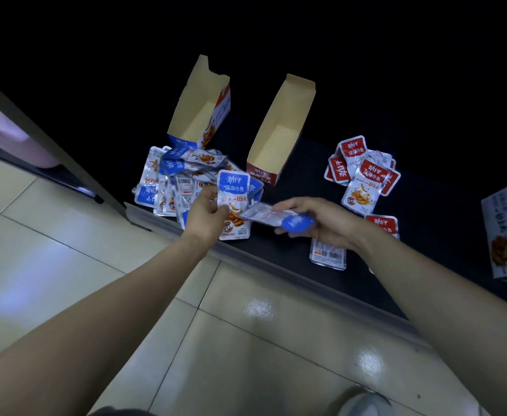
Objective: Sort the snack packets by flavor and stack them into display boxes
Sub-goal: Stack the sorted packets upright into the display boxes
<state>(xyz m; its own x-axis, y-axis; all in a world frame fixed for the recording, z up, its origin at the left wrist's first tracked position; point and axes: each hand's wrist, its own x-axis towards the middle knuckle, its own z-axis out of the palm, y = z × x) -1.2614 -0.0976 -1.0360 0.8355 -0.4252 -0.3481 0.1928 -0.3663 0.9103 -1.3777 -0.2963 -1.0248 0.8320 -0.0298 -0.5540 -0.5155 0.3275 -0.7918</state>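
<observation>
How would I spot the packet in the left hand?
Find the dark counter, then the blue pile at its left end. Just right of it, the left hand pinches one blue-topped packet, the only one lifted and facing us in full.

Both bare forearms reach forward and converge. The left hand (205,216), fingers curled, pinches an upright blue packet (234,190). The right hand (324,220), knuckles up, grips a flat blue packet (276,217) pointing toward the left.
</observation>
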